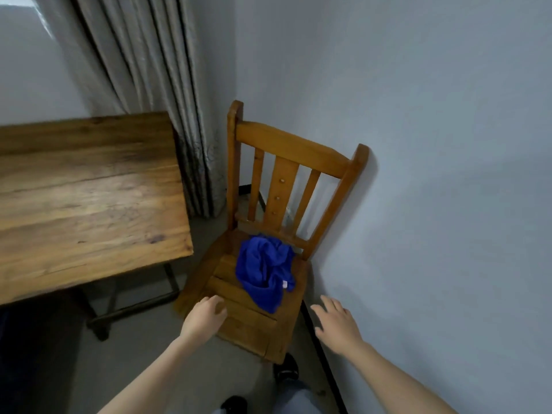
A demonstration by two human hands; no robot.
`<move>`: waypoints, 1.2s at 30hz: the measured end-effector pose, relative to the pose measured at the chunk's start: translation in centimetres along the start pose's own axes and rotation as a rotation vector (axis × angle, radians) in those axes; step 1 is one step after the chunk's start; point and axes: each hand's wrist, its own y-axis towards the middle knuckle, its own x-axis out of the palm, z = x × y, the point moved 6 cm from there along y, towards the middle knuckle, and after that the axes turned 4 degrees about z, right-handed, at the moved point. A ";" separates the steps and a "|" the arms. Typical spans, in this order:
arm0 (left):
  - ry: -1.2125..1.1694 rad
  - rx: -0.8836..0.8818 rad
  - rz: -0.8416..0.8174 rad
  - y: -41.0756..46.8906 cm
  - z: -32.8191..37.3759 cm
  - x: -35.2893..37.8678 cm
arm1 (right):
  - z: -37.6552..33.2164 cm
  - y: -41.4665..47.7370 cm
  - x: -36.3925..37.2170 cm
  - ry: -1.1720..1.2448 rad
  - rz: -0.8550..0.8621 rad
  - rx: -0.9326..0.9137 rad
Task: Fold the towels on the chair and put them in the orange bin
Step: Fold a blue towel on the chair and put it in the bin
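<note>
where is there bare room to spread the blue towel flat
The brown wooden table top, left of the wooden slatted chair, shows bare throughout. On the seat, the crumpled blue towel fills the back and right; only the front planks between it and the left hand are free. The right hand is over the narrow gap by the grey wall.

The towel [264,270] was a deep, plain royal blue, with a small pale pink tag [284,284]. The chair [298,150] was warm orange-brown wood. The table [89,189] was a darker brown, streaked with long grain lines and lighter patches. The curtain [134,55] was grey-beige, with faint dark scrolling near its hem. The wall [433,144] was pale blue-grey, the floor [134,354] grey, the shoes [286,367] black.
</note>
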 end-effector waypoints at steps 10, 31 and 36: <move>-0.154 -0.278 0.064 0.8 3.6 5.4 | 2.2 10.0 -1.1 -0.001 -0.116 -0.191; 0.342 0.008 -0.258 20.7 1.7 21.0 | 2.9 29.3 15.3 0.339 -0.121 0.096; 0.278 -0.060 -0.229 21.1 -0.2 23.0 | 3.9 31.1 17.1 0.351 -0.037 0.161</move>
